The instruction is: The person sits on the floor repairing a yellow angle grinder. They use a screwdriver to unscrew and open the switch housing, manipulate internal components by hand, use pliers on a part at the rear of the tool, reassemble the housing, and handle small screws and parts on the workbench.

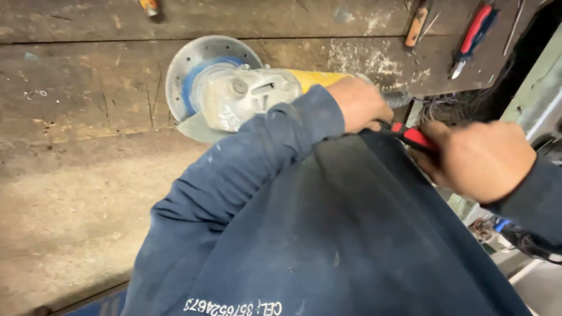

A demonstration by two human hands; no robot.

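Nearest to us hangs the dark blue fabric of our own work jacket, filling the lower middle of the view and hiding much of what lies under it. Our left hand is closed around the yellow body of an angle grinder, which lies on the worn wooden counter near its right edge, its grey gear head and round disc pointing toward the counter's middle. Our right hand is curled tight around a red-and-black handled tool, just beside the left hand at the grinder's rear end; we cannot tell what kind of tool it is, since its working tip is hidden between the hands. We judge that some adjusting or fitting at the grinder's rear or side is under way and not finished: both hands are on the work and the disc sits mounted under its guard. Along the counter's far edge lie a red-handled screwdriver and an orange-handled tool, well apart from the grinder, with pale dust between.
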